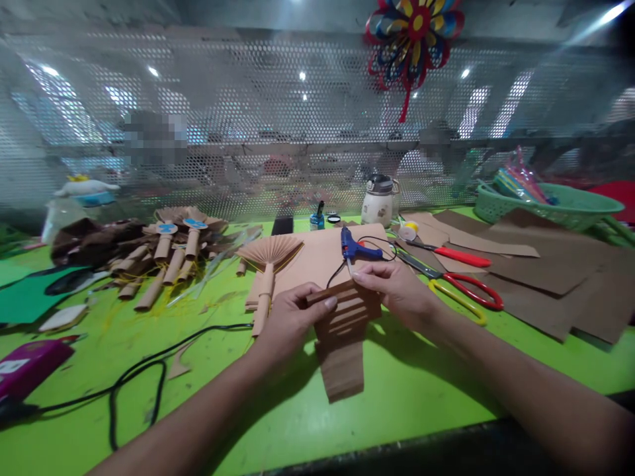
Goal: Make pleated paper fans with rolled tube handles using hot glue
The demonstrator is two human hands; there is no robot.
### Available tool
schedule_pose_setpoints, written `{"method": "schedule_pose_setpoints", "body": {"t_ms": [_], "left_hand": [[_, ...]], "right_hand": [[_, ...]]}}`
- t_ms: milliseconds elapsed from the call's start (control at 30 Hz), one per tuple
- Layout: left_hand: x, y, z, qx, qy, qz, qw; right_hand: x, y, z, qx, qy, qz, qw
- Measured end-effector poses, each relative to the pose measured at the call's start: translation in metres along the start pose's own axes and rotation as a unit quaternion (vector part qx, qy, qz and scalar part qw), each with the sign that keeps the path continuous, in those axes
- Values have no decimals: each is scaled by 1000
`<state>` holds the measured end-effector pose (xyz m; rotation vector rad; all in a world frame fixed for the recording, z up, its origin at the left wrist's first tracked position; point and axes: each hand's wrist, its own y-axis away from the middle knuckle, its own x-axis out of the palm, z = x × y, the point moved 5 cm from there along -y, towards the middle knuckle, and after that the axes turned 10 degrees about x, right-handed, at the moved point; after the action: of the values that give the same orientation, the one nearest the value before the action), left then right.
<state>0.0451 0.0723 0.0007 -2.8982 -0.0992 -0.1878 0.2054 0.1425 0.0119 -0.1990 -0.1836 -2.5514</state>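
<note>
Both hands hold a strip of brown paper [343, 370] with pleats folded across its upper part; its lower end hangs toward me. My left hand [292, 317] pinches the left end of the top fold between thumb and fingers. At the right end, my right hand [404, 291] is closed on the same folded edge. Just beyond my fingers, a blue glue gun [358, 247] lies on a stack of light brown paper [322, 248]. A finished-looking paper fan [269, 254] with a rolled handle rests left of the stack.
Several paper fans and handles [173, 264] are heaped at left. Scissors with red and yellow handles [469, 291] and brown sheets [540, 277] lie at right. Behind stand a jug [380, 201], a green basket [555, 205] and a perforated screen [278, 106]. A black cord [163, 360] crosses the green table.
</note>
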Motion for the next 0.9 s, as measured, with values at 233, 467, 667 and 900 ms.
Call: {"method": "schedule_pose_setpoints", "body": {"t_ms": [233, 467, 667, 900], "left_hand": [[-1, -2, -3, 13, 9, -23, 1000], [0, -1, 1, 1, -29, 20, 999], [-2, -3, 2, -6, -25, 9, 1000], [0, -2, 5, -3, -2, 7, 1000]], "right_hand": [[-4, 1, -3, 42, -21, -33, 998], [5, 4, 0, 39, 8, -6, 999], [3, 3, 2, 44, 31, -18, 998], [-2, 0, 2, 19, 73, -47, 996]]}}
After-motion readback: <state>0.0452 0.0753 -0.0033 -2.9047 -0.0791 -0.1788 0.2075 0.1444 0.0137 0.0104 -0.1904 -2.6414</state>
